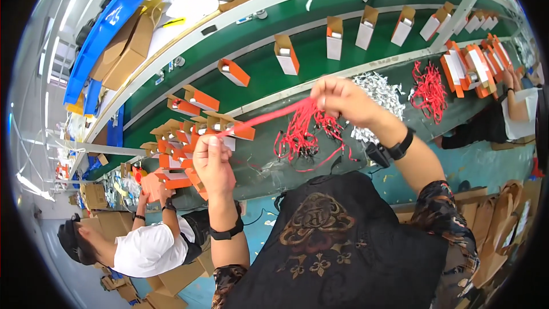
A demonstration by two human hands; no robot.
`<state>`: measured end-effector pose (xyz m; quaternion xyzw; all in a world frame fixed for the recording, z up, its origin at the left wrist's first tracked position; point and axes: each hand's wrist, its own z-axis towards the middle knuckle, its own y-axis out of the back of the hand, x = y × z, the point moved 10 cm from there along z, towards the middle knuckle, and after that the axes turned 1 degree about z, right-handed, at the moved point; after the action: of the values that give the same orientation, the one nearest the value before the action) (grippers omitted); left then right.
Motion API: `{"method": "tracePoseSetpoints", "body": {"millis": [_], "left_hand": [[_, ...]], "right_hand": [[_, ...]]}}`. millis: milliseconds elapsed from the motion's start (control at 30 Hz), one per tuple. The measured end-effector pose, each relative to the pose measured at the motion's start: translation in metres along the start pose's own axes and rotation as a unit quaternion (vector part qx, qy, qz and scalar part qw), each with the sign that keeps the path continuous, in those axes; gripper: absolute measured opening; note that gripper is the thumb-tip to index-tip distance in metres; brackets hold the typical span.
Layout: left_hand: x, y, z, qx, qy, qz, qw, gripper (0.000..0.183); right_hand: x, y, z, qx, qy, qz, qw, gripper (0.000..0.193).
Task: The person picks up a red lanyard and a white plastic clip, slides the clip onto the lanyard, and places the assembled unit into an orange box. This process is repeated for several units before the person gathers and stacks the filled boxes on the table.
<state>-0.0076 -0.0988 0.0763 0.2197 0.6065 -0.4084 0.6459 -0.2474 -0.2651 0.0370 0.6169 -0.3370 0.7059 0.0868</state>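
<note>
A red cord [274, 115] runs taut between my two hands above the dark green work surface. My left hand [214, 163] pinches its lower left end between thumb and fingers. The upper right end is held in my right hand [346, 100], fingers curled closed. Beneath the cord, close to my right hand, lies a tangled heap of red cords [300, 137] with black ends. Behind my right hand and wrist spreads a pile of small silvery-white packets [377, 94], partly covered by the hand.
Open orange and white boxes [286, 57] stand along the green conveyor, with a cluster of them [174, 137] at left. Another red cord heap [429, 91] lies at right. Co-workers sit at left [151, 246] and far right [517, 111]. A metal post [460, 8] rises at right.
</note>
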Motion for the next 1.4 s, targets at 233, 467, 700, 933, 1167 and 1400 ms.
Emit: {"method": "tracePoseSetpoints", "body": {"millis": [233,467,700,933,1167,1400], "left_hand": [[-0.003,-0.01,-0.001,0.072,0.041,0.252,0.964,0.026],[0.025,-0.057,-0.015,0.099,0.098,0.069,0.988,0.019],[0.0,-0.075,-0.036,0.122,-0.091,0.53,0.834,0.023],[0.002,-0.076,-0.035,0.178,-0.09,0.546,0.814,0.023],[-0.016,-0.13,-0.04,0.285,-0.18,0.527,0.78,0.024],[-0.028,-0.134,-0.037,0.296,-0.197,0.527,0.772,0.024]], "right_hand": [[-0.129,0.038,-0.051,-0.036,-0.065,-0.012,0.997,0.013],[-0.21,0.165,-0.086,-0.253,-0.157,-0.487,0.821,0.019],[-0.209,0.217,-0.054,-0.276,-0.221,-0.6,0.718,0.032],[-0.213,0.241,-0.079,-0.385,-0.213,-0.466,0.768,0.015],[-0.202,0.212,-0.055,-0.345,-0.228,-0.621,0.666,0.021],[-0.175,0.209,-0.072,-0.407,-0.192,-0.546,0.707,0.021]]}}
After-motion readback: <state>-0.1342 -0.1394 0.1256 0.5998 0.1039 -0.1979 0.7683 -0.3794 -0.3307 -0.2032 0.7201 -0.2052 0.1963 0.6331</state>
